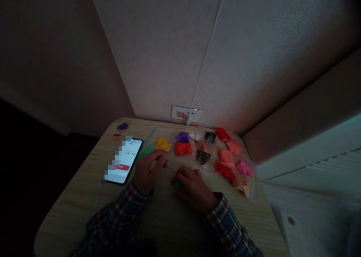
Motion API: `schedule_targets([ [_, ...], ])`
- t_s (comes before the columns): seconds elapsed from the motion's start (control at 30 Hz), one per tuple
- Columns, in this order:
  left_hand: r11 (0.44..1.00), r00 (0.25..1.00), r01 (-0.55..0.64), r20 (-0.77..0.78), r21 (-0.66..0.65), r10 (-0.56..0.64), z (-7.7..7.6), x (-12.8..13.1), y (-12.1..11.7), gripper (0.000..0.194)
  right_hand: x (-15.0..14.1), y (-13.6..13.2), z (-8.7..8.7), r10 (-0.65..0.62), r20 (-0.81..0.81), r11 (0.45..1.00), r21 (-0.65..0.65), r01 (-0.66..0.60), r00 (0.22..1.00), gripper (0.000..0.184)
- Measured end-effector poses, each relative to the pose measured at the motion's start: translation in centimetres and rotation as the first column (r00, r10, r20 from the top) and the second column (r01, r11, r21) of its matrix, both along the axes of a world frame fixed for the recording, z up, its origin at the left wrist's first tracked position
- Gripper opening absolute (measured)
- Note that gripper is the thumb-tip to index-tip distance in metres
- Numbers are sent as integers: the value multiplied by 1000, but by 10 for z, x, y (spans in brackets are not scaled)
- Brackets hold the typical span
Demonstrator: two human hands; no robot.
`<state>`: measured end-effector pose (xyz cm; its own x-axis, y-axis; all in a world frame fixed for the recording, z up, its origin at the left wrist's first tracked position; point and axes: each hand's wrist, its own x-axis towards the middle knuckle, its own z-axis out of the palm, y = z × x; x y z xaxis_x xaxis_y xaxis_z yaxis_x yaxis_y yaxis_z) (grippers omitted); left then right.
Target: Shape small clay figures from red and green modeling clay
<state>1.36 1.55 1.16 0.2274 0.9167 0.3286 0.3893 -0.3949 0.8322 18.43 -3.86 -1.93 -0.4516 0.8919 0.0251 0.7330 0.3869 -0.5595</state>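
Observation:
My left hand (148, 170) is over the table (96, 208), its thumb and fingers pinched together. Whatever lies between those fingertips is too small and dim to name. To the right, my right hand (193, 187) curls low over the tabletop around a small green lump of modelling clay (177, 184), mostly covered by the fingers. A green packet (145, 151) lies just behind my left hand, partly hidden by it. Beyond the hands are a yellow clay packet (163, 144), an orange-red one (183, 148) and a dark brown one (203, 157).
A lit phone (131, 155) lies left of my left hand, near a thin blue stick (150, 136). A purple shape (122, 126) sits at the far left corner. Several red and pink packets (227, 158) spread rightward. A plugged wall socket (186, 114) is behind.

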Motion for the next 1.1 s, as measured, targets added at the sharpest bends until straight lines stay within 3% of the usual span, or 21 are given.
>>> schedule_targets([
  [0.2,979,967,26,253,-203,27,-10,-1,8,7,3,10,-4,-113,-38,992,56,115,993,18],
  [0.4,956,927,47,369,-288,66,-14,-2,13,13,-2,27,-5,-239,-49,948,204,243,970,25],
  [0.5,945,924,51,373,-324,78,-13,-3,12,15,-4,28,-12,-163,9,953,260,155,987,29],
  [0.67,935,887,31,442,-353,138,-17,-5,13,19,-2,22,-18,89,26,947,308,-93,996,33],
  [0.8,930,853,12,489,-367,182,-22,-7,17,17,-1,18,-15,58,2,942,331,-55,998,31],
  [0.9,928,828,8,522,-373,202,-23,-8,19,19,-1,17,-12,150,-5,935,325,-140,989,32],
  [1.03,918,809,34,550,-395,207,-21,-8,19,21,-1,15,-11,54,-40,945,325,-38,998,33],
  [1.1,894,784,76,580,-441,220,-20,-7,18,28,-3,15,-10,130,-40,949,295,-113,991,33],
])
